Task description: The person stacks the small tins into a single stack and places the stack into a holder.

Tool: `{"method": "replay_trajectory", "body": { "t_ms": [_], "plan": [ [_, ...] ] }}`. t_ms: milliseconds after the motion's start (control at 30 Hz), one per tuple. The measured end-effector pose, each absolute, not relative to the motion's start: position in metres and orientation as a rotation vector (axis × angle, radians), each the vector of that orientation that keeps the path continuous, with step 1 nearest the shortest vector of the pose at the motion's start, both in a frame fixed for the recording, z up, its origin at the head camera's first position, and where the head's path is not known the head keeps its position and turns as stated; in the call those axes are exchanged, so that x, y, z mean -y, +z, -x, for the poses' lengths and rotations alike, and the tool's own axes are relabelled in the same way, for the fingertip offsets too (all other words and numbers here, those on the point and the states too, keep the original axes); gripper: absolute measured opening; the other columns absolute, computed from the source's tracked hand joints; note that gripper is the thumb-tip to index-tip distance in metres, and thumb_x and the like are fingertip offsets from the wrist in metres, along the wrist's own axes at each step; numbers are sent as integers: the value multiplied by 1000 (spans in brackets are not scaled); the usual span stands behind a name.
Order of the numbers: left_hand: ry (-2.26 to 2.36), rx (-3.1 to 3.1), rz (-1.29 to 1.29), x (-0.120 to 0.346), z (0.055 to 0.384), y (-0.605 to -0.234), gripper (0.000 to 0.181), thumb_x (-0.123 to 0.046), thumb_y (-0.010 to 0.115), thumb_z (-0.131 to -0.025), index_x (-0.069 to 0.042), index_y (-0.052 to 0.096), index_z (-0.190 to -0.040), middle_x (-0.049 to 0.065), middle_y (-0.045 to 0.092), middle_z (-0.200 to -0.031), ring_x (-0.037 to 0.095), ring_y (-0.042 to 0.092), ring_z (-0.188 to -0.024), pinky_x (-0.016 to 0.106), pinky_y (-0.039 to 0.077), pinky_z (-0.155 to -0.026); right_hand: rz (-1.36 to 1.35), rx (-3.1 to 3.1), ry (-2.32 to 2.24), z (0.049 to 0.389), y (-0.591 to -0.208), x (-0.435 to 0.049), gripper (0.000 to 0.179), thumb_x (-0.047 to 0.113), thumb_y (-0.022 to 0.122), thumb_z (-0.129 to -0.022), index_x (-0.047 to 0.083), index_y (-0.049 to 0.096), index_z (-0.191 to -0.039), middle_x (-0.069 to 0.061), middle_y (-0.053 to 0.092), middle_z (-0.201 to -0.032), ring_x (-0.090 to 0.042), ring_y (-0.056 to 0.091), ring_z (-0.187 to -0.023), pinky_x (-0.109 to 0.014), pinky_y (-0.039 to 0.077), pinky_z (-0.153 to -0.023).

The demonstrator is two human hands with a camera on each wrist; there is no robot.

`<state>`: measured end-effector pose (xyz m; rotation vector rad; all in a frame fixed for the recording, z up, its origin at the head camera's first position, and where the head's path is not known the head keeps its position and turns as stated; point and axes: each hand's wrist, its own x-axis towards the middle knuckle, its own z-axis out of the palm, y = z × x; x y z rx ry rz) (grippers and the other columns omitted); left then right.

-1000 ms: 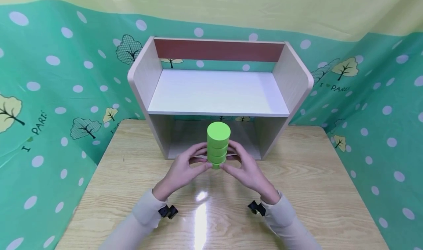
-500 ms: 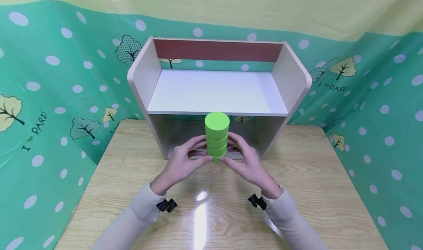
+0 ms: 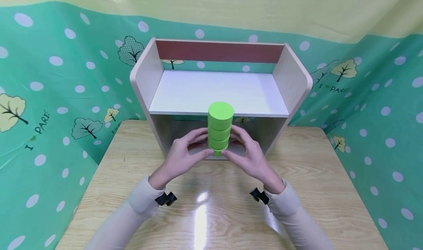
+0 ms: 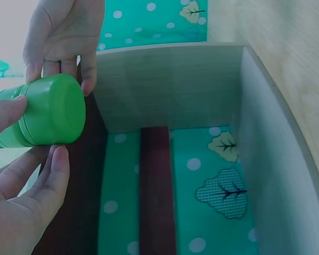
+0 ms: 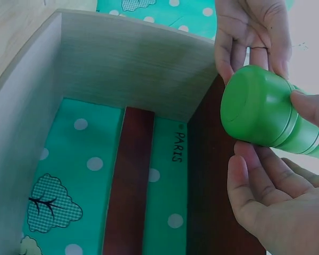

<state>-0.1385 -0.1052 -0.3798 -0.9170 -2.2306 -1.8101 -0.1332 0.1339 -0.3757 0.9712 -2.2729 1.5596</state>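
A green cylinder point(image 3: 220, 116) with grooves round its body stands upright between my two hands, raised in front of the shelf. My left hand point(image 3: 181, 154) holds it from the left, the thumb low on the near side and the fingers behind. From the right, my right hand point(image 3: 251, 158) grips it the same way, thumb beside the other thumb. In the left wrist view the cylinder's smooth end point(image 4: 69, 109) shows, with the left fingers below it. The right wrist view shows the cylinder point(image 5: 255, 103) with the right thumb and fingers about it.
A two-tier shelf point(image 3: 216, 92) with pale side panels and a red-brown back bar point(image 3: 219, 51) stands on the wooden table point(image 3: 304, 191) just beyond the hands. Green dotted cloth point(image 3: 43, 140) hangs behind and at both sides.
Both hands have carried the green cylinder upward, from in front of the lower compartment until its top overlaps the shelf board in the head view. The grip looks the same.
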Motion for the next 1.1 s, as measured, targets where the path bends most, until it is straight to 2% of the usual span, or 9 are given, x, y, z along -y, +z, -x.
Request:
{"method": "replay_trajectory", "body": {
  "t_ms": [200,300,667,1100],
  "plan": [
    [-1847,2208,940,104,141,-370,63,3,79,-83,-3,54,-140,13,66,-128,24,66,-112,34,58,-93,-992,2262,1535,136,-367,-135,75,1,78,-86,10,40,-150,-8,63,-130,-22,62,-115,-47,56,-93],
    [-1864,2203,953,104,142,-365,62,3,79,-84,-5,54,-140,12,66,-129,22,66,-112,33,58,-93,-994,2262,1529,137,-362,-136,75,0,79,-85,10,40,-149,-7,64,-130,-22,62,-115,-43,56,-93],
    [-1857,2169,999,105,150,-343,62,-1,77,-86,-9,53,-142,8,65,-131,20,65,-114,34,58,-93,-1022,2231,1488,147,-342,-136,75,0,79,-84,9,42,-149,-7,65,-129,-22,63,-113,-42,56,-93],
    [-1816,2153,1007,106,160,-319,60,-2,78,-86,-8,54,-140,9,67,-126,19,67,-110,34,58,-92,-1028,2208,1539,157,-319,-135,75,-3,79,-84,9,42,-149,-7,67,-126,-18,64,-108,-53,56,-89]
  ]
}}
